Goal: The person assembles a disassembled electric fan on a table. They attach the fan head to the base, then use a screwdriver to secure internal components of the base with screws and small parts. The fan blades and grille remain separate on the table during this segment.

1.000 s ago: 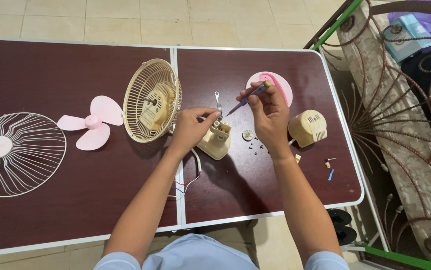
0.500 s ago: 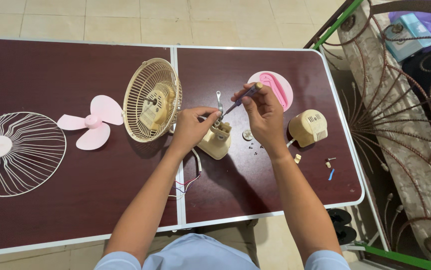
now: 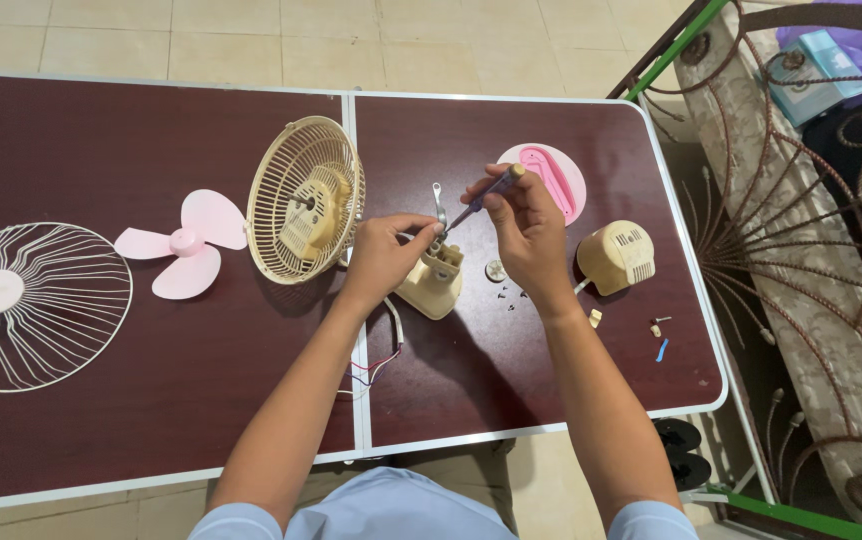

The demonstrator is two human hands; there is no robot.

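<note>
My left hand grips the top of a cream fan neck piece standing on the dark brown table. My right hand holds a thin screwdriver by its handle, tip angled down-left to the top of the neck piece beside a small metal bracket. The cream rear fan guard with motor stands on edge just left of my left hand.
A pink fan blade and a white front guard lie at left. A pink base, a cream motor cover, loose screws and small parts lie at right. Wires trail toward me. A metal railing flanks the table's right edge.
My right hand with the screwdriver has shifted slightly left and lower, bringing the tip onto the neck piece. The left hand has stayed put.
</note>
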